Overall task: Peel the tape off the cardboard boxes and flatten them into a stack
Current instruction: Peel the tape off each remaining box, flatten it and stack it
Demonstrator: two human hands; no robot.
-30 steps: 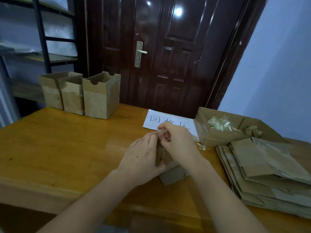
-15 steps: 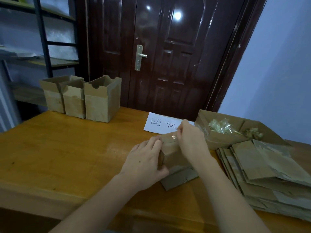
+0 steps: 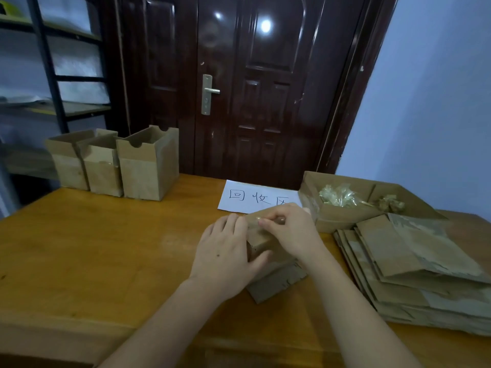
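Note:
A small brown cardboard box [image 3: 276, 281] lies on its side at the middle of the wooden table [image 3: 93, 248]. My left hand [image 3: 225, 258] grips its left side, thumb on the near face and fingers over the top. My right hand [image 3: 291, 232] rests on the box top and pinches a strip of clear tape [image 3: 256, 221] at its far edge. A stack of flattened boxes [image 3: 414, 269] lies at the right. Three upright open boxes [image 3: 144, 168] stand in a row at the far left.
An open cardboard tray [image 3: 342, 216] holding crumpled tape stands behind the stack. A white paper sheet [image 3: 252, 197] with handwritten characters lies at the far table edge. A dark door [image 3: 239, 88] is behind the table and a metal shelf [image 3: 53, 75] at the left.
The box has tipped up between my hands and more of its top shows. My right hand has moved left along the top edge with the tape in its pinch. The camera has tilted up.

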